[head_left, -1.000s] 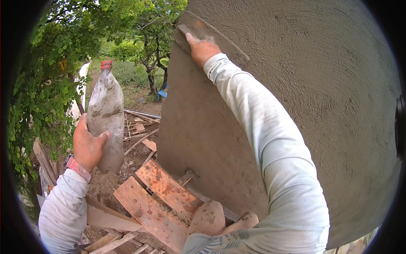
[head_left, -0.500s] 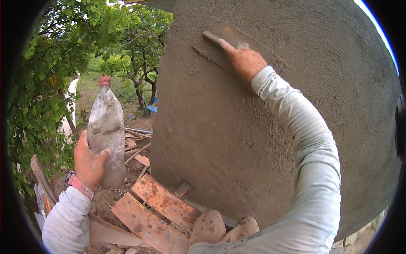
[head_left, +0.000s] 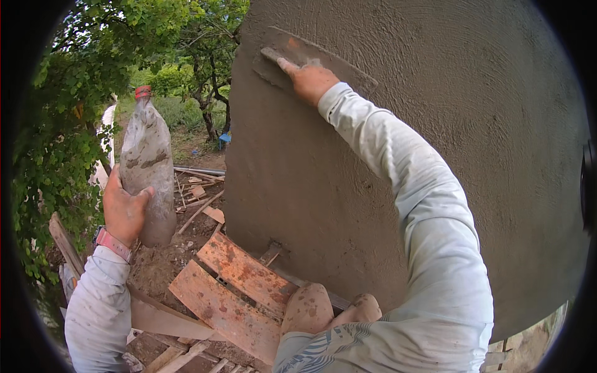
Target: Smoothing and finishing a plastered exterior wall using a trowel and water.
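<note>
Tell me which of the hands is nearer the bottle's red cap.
Left. The left hand grips the bottle below the cap; the right hand is off to the cap's right, holding a trowel against the wall.

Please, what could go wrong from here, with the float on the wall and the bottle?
The float might gouge the wall if the right hand tilts it. The smeared bottle could slip from the left hand. The boards below, with a gap between them, may give poor footing.
</note>
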{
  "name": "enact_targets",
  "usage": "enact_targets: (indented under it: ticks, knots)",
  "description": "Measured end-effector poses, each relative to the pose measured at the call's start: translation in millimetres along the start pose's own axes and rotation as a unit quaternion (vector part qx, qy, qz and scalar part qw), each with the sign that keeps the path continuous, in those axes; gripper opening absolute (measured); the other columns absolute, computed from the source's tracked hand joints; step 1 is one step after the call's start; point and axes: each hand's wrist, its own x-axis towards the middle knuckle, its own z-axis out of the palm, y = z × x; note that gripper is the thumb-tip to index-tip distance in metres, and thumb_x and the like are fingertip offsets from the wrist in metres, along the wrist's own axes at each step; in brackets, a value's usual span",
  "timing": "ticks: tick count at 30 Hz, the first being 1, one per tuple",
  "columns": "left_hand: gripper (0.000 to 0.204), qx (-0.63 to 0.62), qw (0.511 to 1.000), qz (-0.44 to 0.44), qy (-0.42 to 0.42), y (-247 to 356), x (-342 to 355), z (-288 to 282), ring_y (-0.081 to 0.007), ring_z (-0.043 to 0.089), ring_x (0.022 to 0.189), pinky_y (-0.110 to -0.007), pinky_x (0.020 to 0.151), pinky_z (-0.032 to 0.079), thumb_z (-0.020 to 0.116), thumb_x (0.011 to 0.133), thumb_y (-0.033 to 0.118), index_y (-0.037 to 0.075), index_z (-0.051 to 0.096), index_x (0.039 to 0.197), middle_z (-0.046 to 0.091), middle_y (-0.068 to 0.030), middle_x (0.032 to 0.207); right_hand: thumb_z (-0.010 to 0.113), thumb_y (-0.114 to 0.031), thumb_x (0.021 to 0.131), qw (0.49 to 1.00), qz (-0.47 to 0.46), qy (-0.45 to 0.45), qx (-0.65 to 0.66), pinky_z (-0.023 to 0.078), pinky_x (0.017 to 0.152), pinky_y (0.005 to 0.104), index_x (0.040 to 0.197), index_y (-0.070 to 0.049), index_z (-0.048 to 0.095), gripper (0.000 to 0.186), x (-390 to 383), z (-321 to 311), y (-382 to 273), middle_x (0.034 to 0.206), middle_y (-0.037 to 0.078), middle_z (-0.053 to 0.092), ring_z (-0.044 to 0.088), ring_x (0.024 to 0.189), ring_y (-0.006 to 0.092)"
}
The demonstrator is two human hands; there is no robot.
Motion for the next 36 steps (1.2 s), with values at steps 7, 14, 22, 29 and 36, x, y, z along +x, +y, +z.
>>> enact_targets:
  ticks: [7,14,22,29,36]
  knots:
    - [0.049,-0.017,0.999,-0.008,-0.039,0,7,8,-0.0226,0.06,0.098,-0.033,0.089,0.045,0.064,0.069,-0.007,-0.003,0.05,0.116,0.062,-0.0148,0.106,0.036,-0.009,0.092,0.93,-0.04,-0.345,-0.121,0.052,0.083,0.0473,0.145,-0.038,0.016,0.064,-248,109,33,0.127,0.028,0.047,0.062,0.098,0.0412]
    - [0.052,0.004,0.998,-0.029,-0.059,-12,5,0,-0.0221,0.058,0.099,-0.032,0.09,0.043,0.064,0.071,-0.004,-0.003,0.048,0.12,0.061,-0.0137,0.108,0.045,-0.004,0.085,0.973,0.052,-0.11,-0.197,0.057,0.053,0.0396,0.146,-0.035,0.015,0.074,-259,15,91,0.105,0.022,0.056,0.066,0.068,0.0303]
    - [0.049,0.013,0.998,-0.027,-0.06,-22,14,0,-0.0229,0.059,0.1,-0.032,0.09,0.043,0.065,0.076,0.003,-0.004,0.048,0.121,0.061,-0.0147,0.111,0.039,-0.005,0.088,0.998,0.02,-0.028,-0.054,0.055,0.065,0.0447,0.146,-0.033,0.017,0.068,-183,66,60,0.112,0.027,0.056,0.065,0.074,0.037]
    - [0.046,0.027,0.998,-0.012,-0.052,-30,16,-8,-0.0229,0.059,0.099,-0.032,0.09,0.043,0.065,0.077,0.003,-0.004,0.048,0.119,0.061,-0.0147,0.11,0.031,-0.015,0.096,0.92,-0.024,-0.385,-0.063,0.052,0.084,0.0465,0.144,-0.044,0.009,0.061,-335,159,52,0.132,0.027,0.043,0.06,0.102,0.041]
    - [0.045,0.015,0.998,-0.004,-0.053,-28,16,-14,-0.0222,0.06,0.095,-0.032,0.086,0.045,0.065,0.076,0.004,-0.004,0.049,0.118,0.062,-0.0142,0.107,0.041,-0.007,0.09,0.932,0.027,-0.301,-0.198,0.059,0.065,0.0399,0.144,-0.043,0.01,0.072,-375,57,102,0.128,0.027,0.046,0.067,0.082,0.0348]
